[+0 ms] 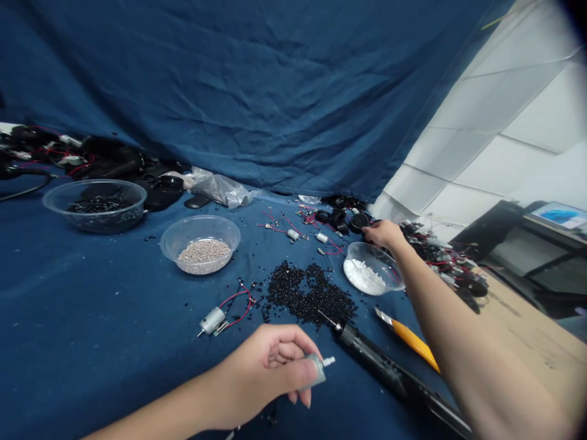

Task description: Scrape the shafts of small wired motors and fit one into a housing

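My left hand (270,363) is closed round a small silver motor (316,368) with a white tip, held low over the blue cloth near the front. My right hand (383,233) reaches far across the table, fingers curled on a black round part (359,221) beside the heap of black parts and red wires. Just under that hand sits a clear bowl (372,269) holding white pieces. A pile of small black bits (309,293) lies between my two hands. Another silver motor (212,320) with red wires lies on the cloth left of the pile.
A black electric screwdriver (389,370) and a yellow-handled knife (410,339) lie at the front right. A clear bowl of silvery screws (200,244) and a bowl of dark parts (95,205) stand at left. More black parts and wires lie along the back and the right edge (440,256).
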